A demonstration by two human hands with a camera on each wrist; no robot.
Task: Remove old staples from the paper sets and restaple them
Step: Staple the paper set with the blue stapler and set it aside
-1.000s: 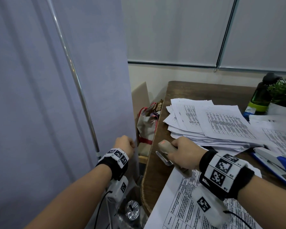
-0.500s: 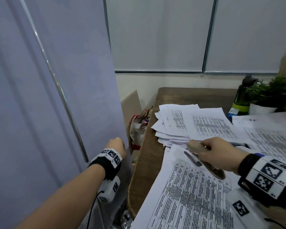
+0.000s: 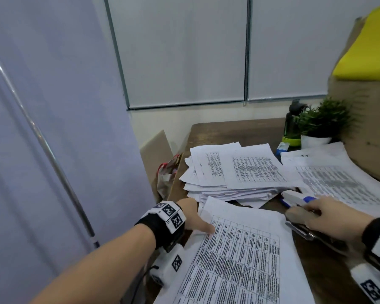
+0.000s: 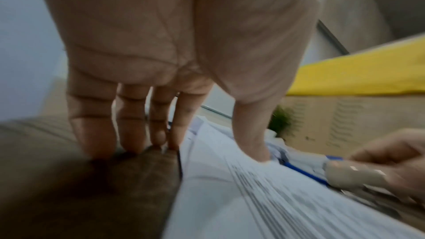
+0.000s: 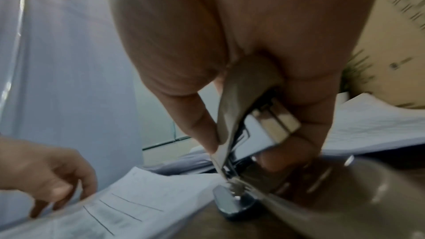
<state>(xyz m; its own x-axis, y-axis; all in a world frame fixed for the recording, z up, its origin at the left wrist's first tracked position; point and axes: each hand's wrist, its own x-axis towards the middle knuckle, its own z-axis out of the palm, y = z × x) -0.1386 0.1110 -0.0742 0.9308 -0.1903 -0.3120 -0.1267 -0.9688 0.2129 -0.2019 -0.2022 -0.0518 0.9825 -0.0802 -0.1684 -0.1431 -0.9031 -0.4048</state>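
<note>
A printed paper set (image 3: 239,260) with a table grid lies on the brown table (image 3: 224,132) in front of me. My left hand (image 3: 201,224) is at the set's upper left corner. Its thumb rests on the sheet and its straight fingers (image 4: 128,134) touch the table beside the edge. My right hand (image 3: 316,212) grips a beige stapler (image 3: 301,219) low over the table, right of the set. In the right wrist view the stapler (image 5: 253,130) has its jaws slightly apart, with its nose near the paper's edge. A white and blue stapler (image 3: 298,199) lies just behind it.
A loose pile of printed sheets (image 3: 233,174) sits mid-table, with more sheets (image 3: 338,178) to its right. A potted plant (image 3: 320,123) and a dark bottle (image 3: 291,128) stand at the back. A cardboard box (image 3: 364,139) stands at the right; a bag (image 3: 169,174) and a curtain lie left.
My left hand has come from beside the curtain onto the paper set's corner. My right hand has carried the beige stapler rightward across the set, to beside the white and blue stapler.
</note>
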